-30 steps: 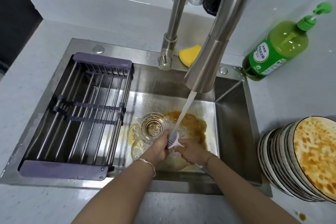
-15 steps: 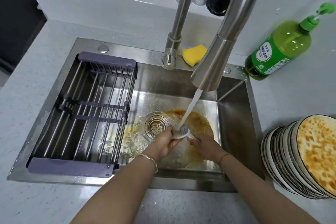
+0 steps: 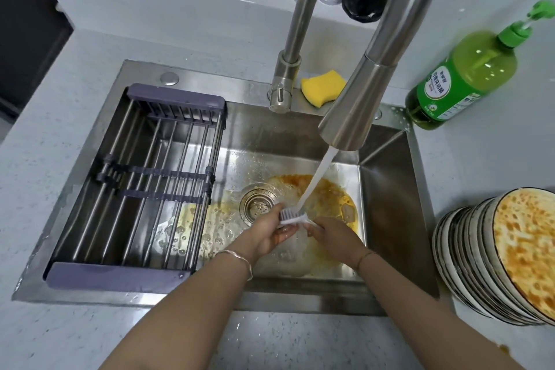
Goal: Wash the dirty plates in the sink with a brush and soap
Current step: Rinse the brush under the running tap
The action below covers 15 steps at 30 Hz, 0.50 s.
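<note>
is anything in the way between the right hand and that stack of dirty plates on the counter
Nothing visible blocks it. Only the sink wall and bare counter lie between the right hand and the stack of plates. That hand grips the brush, though, with the left hand at its bristles.

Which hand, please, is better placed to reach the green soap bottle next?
Probably the right hand: it lies nearer the green plastic pump bottle on the right counter; the left hand would cross the water stream. Both hold the white brush.
</note>
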Tool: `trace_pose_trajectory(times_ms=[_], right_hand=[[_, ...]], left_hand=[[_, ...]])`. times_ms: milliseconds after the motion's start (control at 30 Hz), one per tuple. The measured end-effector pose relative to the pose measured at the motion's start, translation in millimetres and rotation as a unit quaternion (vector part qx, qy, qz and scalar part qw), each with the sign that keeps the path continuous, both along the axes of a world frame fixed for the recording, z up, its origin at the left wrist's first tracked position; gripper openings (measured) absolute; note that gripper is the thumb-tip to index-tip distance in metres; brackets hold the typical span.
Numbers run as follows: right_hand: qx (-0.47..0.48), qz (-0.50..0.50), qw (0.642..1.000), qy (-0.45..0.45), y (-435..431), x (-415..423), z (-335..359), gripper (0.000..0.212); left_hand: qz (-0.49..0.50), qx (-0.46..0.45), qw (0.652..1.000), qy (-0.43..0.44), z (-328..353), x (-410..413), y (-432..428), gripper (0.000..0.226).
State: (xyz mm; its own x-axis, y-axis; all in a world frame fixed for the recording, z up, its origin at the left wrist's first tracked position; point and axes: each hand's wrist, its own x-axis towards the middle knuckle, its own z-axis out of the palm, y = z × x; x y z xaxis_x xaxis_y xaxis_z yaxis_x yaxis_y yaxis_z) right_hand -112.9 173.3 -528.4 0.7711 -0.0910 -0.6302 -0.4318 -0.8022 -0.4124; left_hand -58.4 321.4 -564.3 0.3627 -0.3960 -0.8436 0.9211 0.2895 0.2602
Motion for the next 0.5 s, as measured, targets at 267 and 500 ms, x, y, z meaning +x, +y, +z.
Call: trace_pose_trajectory(times_ms=[267,500], right_hand=[[0.041,0.003,0.999,-0.009,4.9,5.4,6.8,0.045],[0.082,-0.011,0.996,0.027,-27.7,-7.9,19.9,0.044]], left_hand=[[0.035,-0.009,0.999,-0.002,2.2,4.5,13.1,0.035],[-0.034,-0.06,0.997,-0.027,13.2,0.8,5.5,0.024]])
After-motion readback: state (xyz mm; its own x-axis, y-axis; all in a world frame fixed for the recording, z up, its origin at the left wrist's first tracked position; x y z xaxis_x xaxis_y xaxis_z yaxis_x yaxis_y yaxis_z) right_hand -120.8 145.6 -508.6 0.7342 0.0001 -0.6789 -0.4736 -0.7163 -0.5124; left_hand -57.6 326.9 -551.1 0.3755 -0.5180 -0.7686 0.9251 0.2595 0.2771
